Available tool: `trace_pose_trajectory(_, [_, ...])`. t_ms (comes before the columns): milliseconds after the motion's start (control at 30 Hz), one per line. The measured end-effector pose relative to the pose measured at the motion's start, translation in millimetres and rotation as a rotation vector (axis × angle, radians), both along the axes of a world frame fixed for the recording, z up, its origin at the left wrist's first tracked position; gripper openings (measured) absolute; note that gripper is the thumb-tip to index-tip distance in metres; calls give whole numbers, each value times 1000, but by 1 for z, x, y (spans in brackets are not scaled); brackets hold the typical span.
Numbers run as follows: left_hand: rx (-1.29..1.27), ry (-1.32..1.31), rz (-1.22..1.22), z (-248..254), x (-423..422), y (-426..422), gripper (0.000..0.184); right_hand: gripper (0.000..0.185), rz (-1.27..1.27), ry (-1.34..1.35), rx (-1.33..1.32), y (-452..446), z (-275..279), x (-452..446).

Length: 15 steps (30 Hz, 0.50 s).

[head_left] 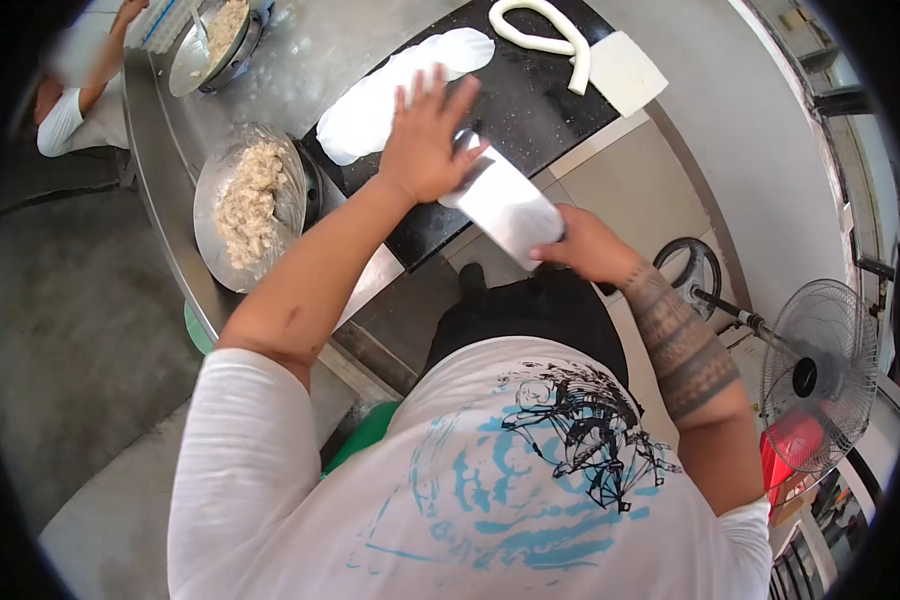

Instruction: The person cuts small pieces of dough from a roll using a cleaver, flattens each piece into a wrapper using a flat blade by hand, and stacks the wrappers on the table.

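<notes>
On the near part of the black slab [540,110], your broad metal blade [510,205] lies slantwise, its handle end reaching out past the slab's near edge. Right hand [585,248]: grip closed around that handle end, thumb lapping onto the metal. Left hand [430,150]: grip released, fingers spread, thumb over the blade's far end; can't tell how hard it bears down, if at all.

To work it well, I'd say: hold the broad face level, spread the load through your left palm rather than the fingertips, and mind that thumb near the metal's edge. A tilt would likely give uneven thickness. Lift cleanly; thin sheets probably crease if dragged.

Materials: blade is smooth, shiny, roughly rectangular. Slab is dark and glossy, flecked with pale specks. Thin white discs [400,85] overlap in a long row just beyond your left hand, soft-edged, near translucent. Far right of the slab, a smooth pale dough rope [578,68] bends into a loop beside a flat, squarish white pad [627,72]. Left, on the brushed-steel counter [315,30], a round metal bowl [210,220] with crinkled plastic film carries lumpy, moist-looking beige filling [250,205].
</notes>
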<state>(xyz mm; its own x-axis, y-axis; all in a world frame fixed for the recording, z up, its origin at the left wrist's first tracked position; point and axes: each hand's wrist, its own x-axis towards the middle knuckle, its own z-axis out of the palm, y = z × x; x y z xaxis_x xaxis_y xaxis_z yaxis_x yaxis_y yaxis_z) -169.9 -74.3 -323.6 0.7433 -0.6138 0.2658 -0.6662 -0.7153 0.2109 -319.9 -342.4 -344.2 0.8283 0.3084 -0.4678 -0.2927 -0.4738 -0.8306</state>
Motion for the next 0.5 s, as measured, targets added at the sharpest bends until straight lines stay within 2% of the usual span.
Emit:
trace_pose_trajectory(33, [108,27,-189,0,-3,3,90,55,87,-18,15,10,-5,10])
trace_pose_trajectory(100, [258,117,-396,-27,-23,11,90,59,161,15,34,23,-10,18])
trace_pose_trajectory(133, [183,136,-369,-23,-27,9,89,60,200,37,45,26,-11,20])
trace_pose_trajectory(267, [179,246,-371,-25,-43,-11,90,65,205,55,-28,7,-2,-1])
trace_pose_trajectory(367, [175,240,-335,-25,-35,-23,91,63,194,85,-33,-6,-3,21])
trace_pose_trajectory(400, [179,226,-320,-26,-28,-25,91,64,245,166,-122,-4,17,39])
trace_pose_trajectory(500, [189,132,-309,-29,-7,-28,90,67,263,28,-268,-6,12,48])
